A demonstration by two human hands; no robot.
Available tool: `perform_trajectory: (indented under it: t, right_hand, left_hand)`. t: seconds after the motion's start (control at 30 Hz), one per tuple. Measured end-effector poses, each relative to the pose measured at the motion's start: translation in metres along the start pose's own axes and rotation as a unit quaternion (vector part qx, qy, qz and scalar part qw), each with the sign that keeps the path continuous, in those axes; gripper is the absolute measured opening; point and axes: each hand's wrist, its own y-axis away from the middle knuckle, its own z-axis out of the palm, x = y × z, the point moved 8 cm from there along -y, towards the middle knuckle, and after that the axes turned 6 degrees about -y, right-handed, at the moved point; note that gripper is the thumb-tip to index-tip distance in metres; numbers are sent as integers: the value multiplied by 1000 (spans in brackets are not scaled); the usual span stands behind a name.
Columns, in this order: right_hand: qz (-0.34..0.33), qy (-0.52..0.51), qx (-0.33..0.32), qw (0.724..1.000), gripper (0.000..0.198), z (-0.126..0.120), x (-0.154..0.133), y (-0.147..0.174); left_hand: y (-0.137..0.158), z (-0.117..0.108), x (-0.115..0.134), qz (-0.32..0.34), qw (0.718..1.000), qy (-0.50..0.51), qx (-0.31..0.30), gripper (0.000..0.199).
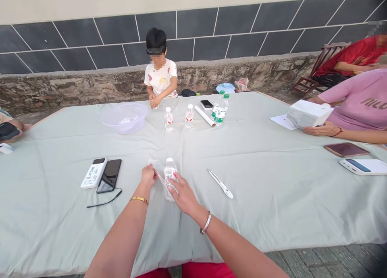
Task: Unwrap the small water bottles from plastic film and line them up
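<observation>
A small clear bottle [169, 170] with a white cap and a red-and-white label stands on the cloth in front of me. Thin clear plastic film [161, 180] stretches from its left side and gathers around its base. My left hand [148, 175] pinches the film's left edge, apart from the bottle. Against the bottle's right side, my right hand [184, 193] grips it with thumb and fingers, partly covering the lower half. To the right lies a white utility knife [220, 183].
Two similar bottles, a left one [168, 119] and a right one [189, 117], stand farther back. Beside them are a cardboard-cored roll [205, 116], green-capped bottles [221, 110] and a lilac basin [124, 119]. A phone [109, 176] and power bank [94, 173] lie left. People sit around the table.
</observation>
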Motion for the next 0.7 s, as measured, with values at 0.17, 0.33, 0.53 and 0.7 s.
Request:
perform_trajectory:
  t: [0.17,0.33,0.53,0.7]
  right_hand:
    - [19,-31,-31,999,55,-3,4,-3]
    - [9,-78,-26,997,59,1,2,6]
    - [4,-89,0,996,51,-12,16,26]
    - [99,54,190,975,36,-82,61,34]
  left_hand:
    - [22,2,-18,-49,998,25,-41,46]
    - [65,21,-24,-28,988,-5,-153,37]
    - [85,23,-20,-25,978,47,-200,25]
    - [92,17,-25,-55,960,129,-241,17]
